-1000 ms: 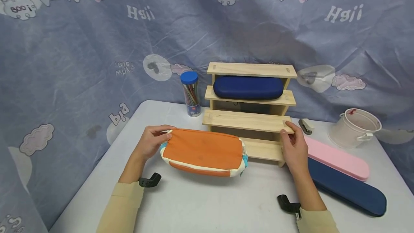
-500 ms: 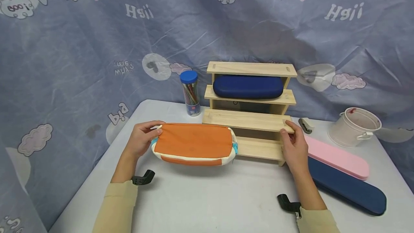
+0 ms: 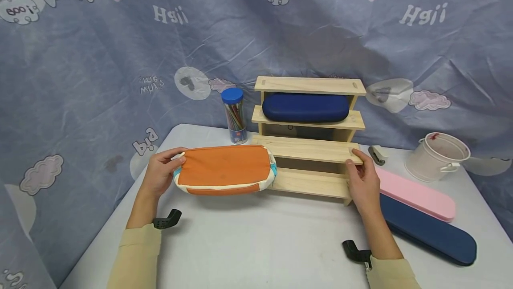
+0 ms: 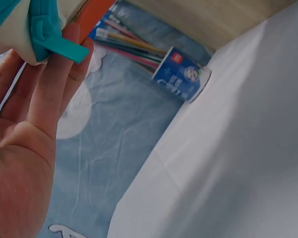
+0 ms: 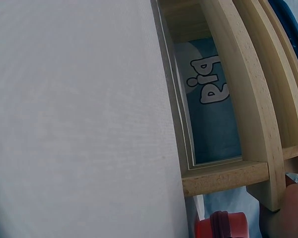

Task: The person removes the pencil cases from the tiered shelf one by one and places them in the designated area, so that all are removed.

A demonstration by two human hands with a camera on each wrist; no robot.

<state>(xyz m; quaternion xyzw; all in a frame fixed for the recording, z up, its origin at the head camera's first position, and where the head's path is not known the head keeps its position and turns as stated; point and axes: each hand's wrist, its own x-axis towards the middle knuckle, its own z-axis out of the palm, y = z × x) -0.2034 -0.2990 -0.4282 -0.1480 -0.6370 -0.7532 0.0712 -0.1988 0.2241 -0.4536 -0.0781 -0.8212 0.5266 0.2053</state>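
Observation:
An orange pencil pouch (image 3: 224, 168) with cream trim and teal ends hangs above the table, in front of the shelf's left part. My left hand (image 3: 159, 174) pinches its left end; the left wrist view shows the fingers beside a teal zipper end (image 4: 59, 47). My right hand (image 3: 364, 182) grips the right end of a middle board on the stepped wooden shelf (image 3: 308, 148). A dark blue hard case (image 3: 306, 107) lies on the shelf's upper tier. In the right wrist view only a bit of the right hand (image 5: 290, 210) shows, at the shelf's edge.
A clear tube of pencils with a blue lid (image 3: 234, 115) stands left of the shelf. To the right lie a pink case (image 3: 417, 194), a navy case (image 3: 430, 231) and a small stapler-like item (image 3: 377, 155). A white bucket (image 3: 437, 157) stands behind them, before the curtain (image 3: 100, 79).
My left hand has carried the orange pencil pouch leftward and slightly away from me, uncovering more of the lowest shelf board. My right hand stays on the shelf.

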